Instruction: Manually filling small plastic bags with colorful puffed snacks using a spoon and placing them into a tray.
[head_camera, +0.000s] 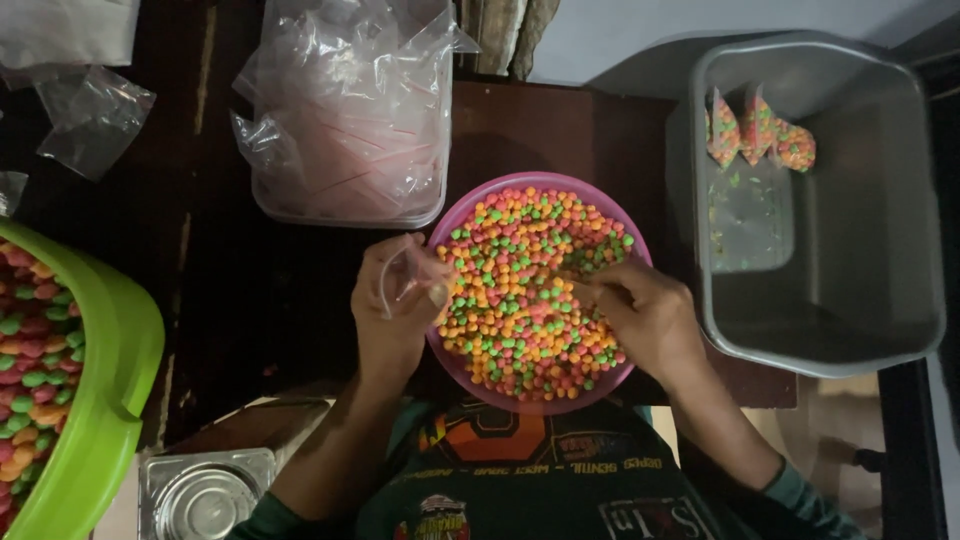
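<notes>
The dark wooden table (250, 290) carries everything in view. Well to the right of the right-hand fingers stands a grey plastic tub (900, 200), with three small filled packets (760, 135) of coloured pieces lying at its far end. Well to the left of the left-hand fingers sits a green basin (110, 380) heaped with the same coloured pieces. Beyond the left-hand fingers, toward the far edge of the table, is a clear container (350, 205) stuffed with empty plastic bags. Between the two sets of fingers sits a pink bowl (445, 225), full of small round pieces (520, 270) in orange, green and pink. A metal box (205, 490) sits near the left forearm, at the lower edge of the view. The left hand (390, 315) is at the bowl's left rim, fingers closed around a small clear bag (405, 272) that stands with its mouth at the fingertips. The right hand (645, 315) rests over the bowl's right side, fingers drawn together with their tips down among the pieces; whether they pinch any cannot be told.
</notes>
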